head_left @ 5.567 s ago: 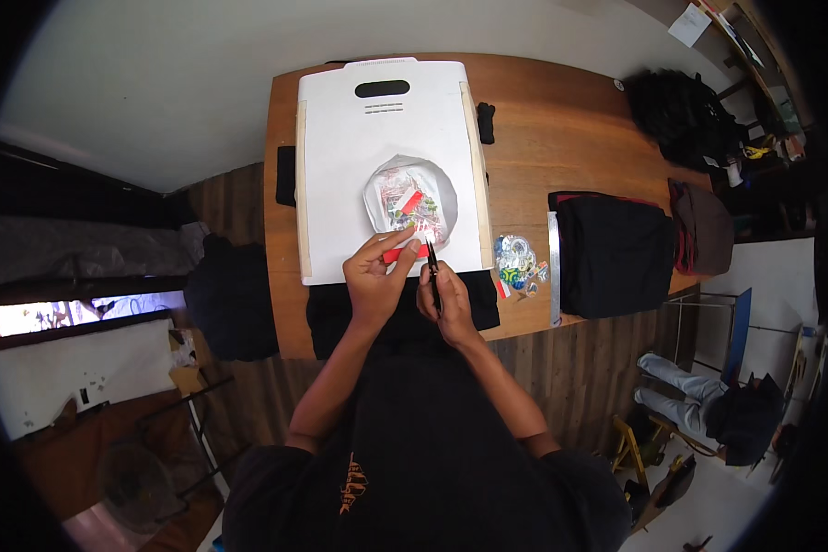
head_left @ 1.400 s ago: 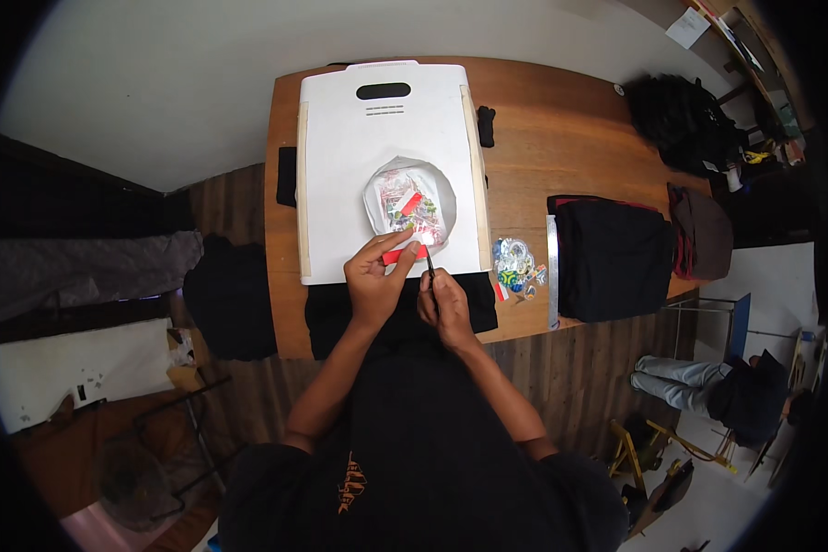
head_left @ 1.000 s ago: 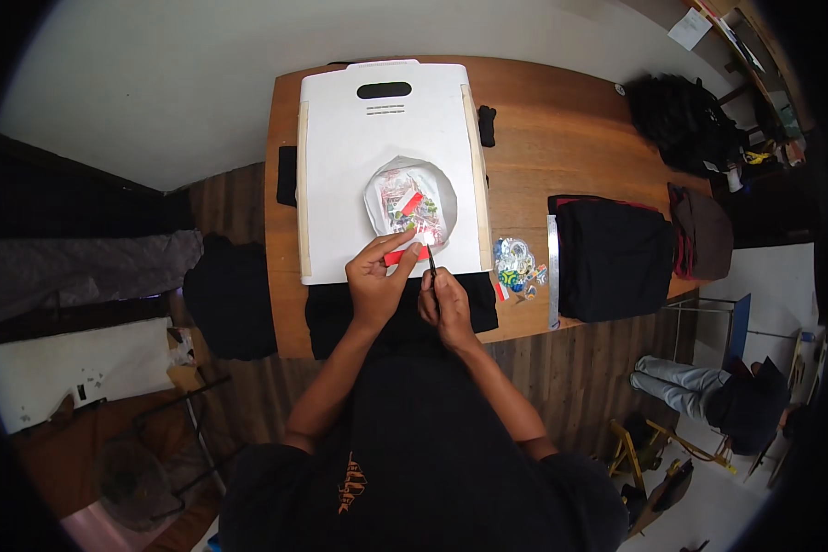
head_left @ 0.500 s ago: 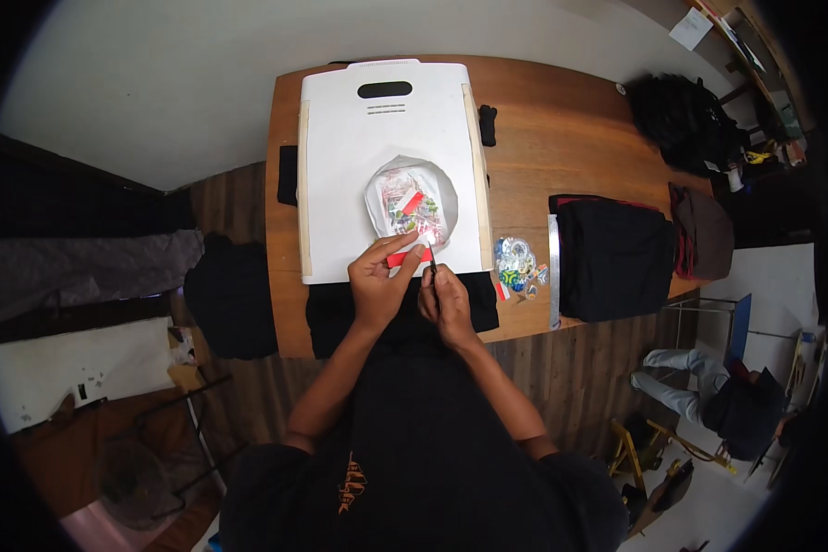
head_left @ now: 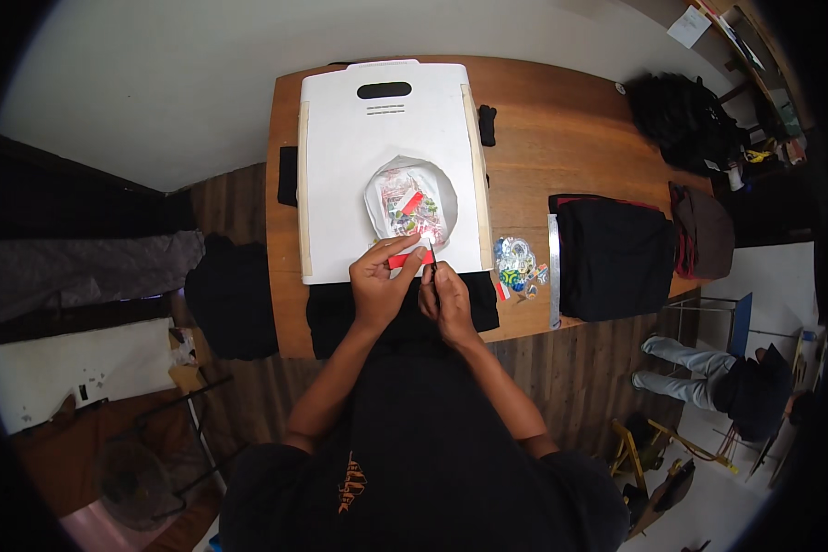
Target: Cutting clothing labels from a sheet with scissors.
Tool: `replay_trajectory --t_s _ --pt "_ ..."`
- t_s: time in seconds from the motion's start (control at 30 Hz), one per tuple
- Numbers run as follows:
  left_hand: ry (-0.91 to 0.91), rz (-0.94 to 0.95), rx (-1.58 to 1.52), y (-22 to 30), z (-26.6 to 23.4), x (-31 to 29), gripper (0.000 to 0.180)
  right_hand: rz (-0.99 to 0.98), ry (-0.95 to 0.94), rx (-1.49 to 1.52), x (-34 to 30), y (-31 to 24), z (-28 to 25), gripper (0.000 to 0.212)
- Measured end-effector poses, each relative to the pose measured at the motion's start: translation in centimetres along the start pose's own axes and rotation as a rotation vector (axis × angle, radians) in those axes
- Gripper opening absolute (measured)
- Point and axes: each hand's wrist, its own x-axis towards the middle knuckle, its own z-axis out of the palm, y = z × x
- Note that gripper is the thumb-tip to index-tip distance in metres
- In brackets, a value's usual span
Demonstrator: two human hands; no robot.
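Observation:
My left hand [head_left: 377,281] pinches a small red-and-white piece [head_left: 410,259] at the near rim of the round opening in a white panel [head_left: 336,184]. In my closed right hand [head_left: 449,304] is a slim dark tool [head_left: 433,256], its tip against the right edge of that piece. The tool looks like small scissors or a cutter, but my fingers hide most of it. Inside the opening, a white plastic bag [head_left: 432,184] with a colourful print bears another red-and-white piece [head_left: 408,203].
Right of the panel, a heap of colourful stickers or patches [head_left: 515,262] lies on the wooden table [head_left: 552,120]. A metal ruler [head_left: 554,271] borders a stack of folded dark cloth [head_left: 612,258]. Black cloth [head_left: 340,322] lies under the panel's near edge. A person [head_left: 731,391] stands at the far right.
My hands stay almost in place, with the tool still at the red-and-white piece's right edge. The person at the right has shifted posture.

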Motion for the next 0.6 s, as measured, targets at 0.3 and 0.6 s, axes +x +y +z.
replay_trajectory --t_s 0.3,0.6 --pt "0.027 0.001 -0.009 0.3 0.0 0.5 0.028 0.032 0.001 0.015 -0.4 -0.3 -0.3 0.037" --pt "0.040 0.002 -0.009 0.4 0.0 0.5 0.027 0.020 -0.024 -0.007 -0.7 -0.3 0.1 0.036"
